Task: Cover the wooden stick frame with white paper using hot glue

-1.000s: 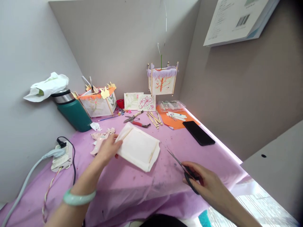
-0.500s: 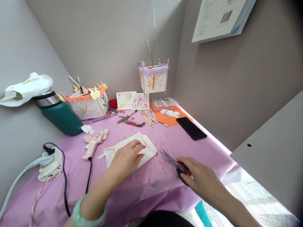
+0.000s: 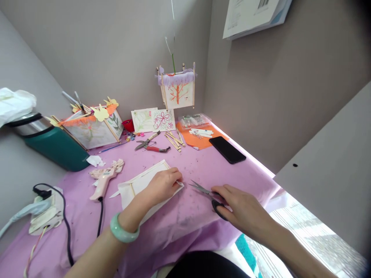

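Left hand [image 3: 164, 185]: fingers bunched, pinching the white panel [image 3: 142, 180] at its right corner.
Right hand [image 3: 240, 206]: curled through the handles of the scissors [image 3: 203, 189], 2 blades slightly parted.
White panel: on the bench [image 3: 199, 164], just left of the blade tips.
Cutting risk: a slip could nick the left fingertips, being so near the points.
Cord risk: the left forearm could snag the glue gun's [image 3: 104, 181] cord [image 3: 100, 218], dragging it.
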{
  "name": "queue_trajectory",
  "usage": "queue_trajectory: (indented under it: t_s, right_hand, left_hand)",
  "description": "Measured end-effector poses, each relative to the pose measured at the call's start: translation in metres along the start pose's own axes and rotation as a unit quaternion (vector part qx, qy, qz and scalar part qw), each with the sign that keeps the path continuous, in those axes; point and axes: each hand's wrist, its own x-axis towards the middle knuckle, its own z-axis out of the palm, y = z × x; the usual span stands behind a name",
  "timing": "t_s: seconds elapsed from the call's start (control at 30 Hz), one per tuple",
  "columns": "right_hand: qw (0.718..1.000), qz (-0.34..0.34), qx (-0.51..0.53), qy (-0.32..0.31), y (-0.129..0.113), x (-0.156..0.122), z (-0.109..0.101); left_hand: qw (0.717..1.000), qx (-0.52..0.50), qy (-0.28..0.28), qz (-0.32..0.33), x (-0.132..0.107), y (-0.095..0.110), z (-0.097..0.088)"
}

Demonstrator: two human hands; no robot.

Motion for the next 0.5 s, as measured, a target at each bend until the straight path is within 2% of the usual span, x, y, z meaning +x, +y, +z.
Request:
queue_trajectory:
  t_s: [0.23, 0.5]
  right_hand:
    - [0.995, -0.046, -0.085, 0.011, -0.011, 0.009, 0.004]
    - [0.982, -0.077, -0.169, 0.039, -0.02, 0.014, 0.006]
  left_hand:
    - [0.997, 0.044, 0.043, -0.053, -0.019, 0.013, 0.012]
    - [0.989, -0.015, 0.117, -0.087, -0.03, 0.017, 0.027]
